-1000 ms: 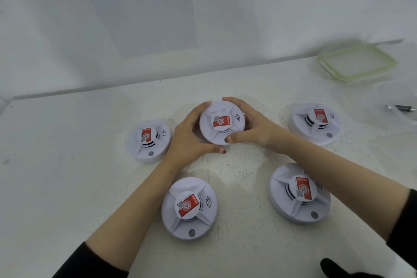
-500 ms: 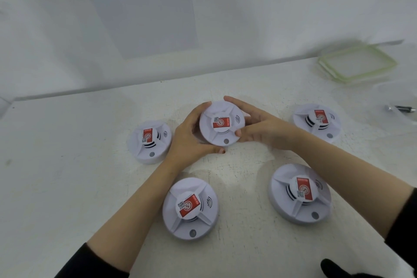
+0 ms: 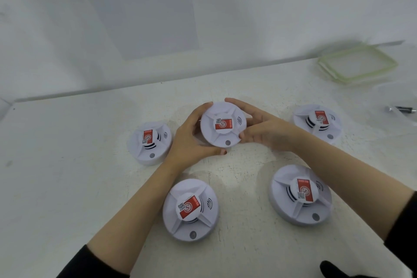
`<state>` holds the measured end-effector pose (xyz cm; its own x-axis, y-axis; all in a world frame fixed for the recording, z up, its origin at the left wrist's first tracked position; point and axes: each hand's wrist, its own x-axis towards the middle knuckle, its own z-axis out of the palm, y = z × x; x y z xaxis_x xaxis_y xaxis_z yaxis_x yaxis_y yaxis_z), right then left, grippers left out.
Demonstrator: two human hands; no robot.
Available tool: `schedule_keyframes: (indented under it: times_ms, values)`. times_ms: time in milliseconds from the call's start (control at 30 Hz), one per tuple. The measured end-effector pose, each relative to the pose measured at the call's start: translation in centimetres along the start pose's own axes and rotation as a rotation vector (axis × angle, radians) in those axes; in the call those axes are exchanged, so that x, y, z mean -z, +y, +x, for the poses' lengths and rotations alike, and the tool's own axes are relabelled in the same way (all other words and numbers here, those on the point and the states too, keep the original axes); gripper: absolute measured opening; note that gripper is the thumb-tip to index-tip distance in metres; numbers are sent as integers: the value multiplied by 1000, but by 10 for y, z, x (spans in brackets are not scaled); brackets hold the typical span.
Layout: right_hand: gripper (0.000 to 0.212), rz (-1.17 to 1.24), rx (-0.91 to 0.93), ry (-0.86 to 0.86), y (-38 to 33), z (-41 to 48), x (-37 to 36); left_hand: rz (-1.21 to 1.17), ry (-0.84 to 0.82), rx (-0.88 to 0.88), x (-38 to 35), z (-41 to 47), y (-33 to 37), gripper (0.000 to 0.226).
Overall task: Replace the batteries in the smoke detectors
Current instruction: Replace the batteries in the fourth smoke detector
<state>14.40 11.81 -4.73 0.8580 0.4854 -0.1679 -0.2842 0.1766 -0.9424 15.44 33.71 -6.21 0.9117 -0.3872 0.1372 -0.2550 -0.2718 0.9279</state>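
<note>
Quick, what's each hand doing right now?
Left hand: grips the round white plastic smoke detector in the middle.
Right hand: grips the same detector from the other side.

This one reads as a set-up work station, a test bench more than anybody's home. There's a plain white table [image 3: 67,165], scuffed and speckled, pushed right up against a bare white wall [image 3: 282,7]. Fixed to that wall is a printed instruction sheet [image 3: 144,13], with a few numbered lines of text showing at its top. On the table sits the same smoke detector five times over [image 3: 222,124] [image 3: 150,142] [image 3: 190,210] [image 3: 301,194] [image 3: 318,122], each one white with a red label, spread in a loose ring. Far right, a clear lid [image 3: 358,64] with a pale green rim lies flat near the wall.
</note>
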Motion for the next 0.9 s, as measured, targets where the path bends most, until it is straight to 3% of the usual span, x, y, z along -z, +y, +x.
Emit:
schedule_keyframes:
  times_ms: [900]
  values:
    - [76, -28, -13, 34, -3, -1, -6, 12, 3, -9, 1, 0, -2, 97]
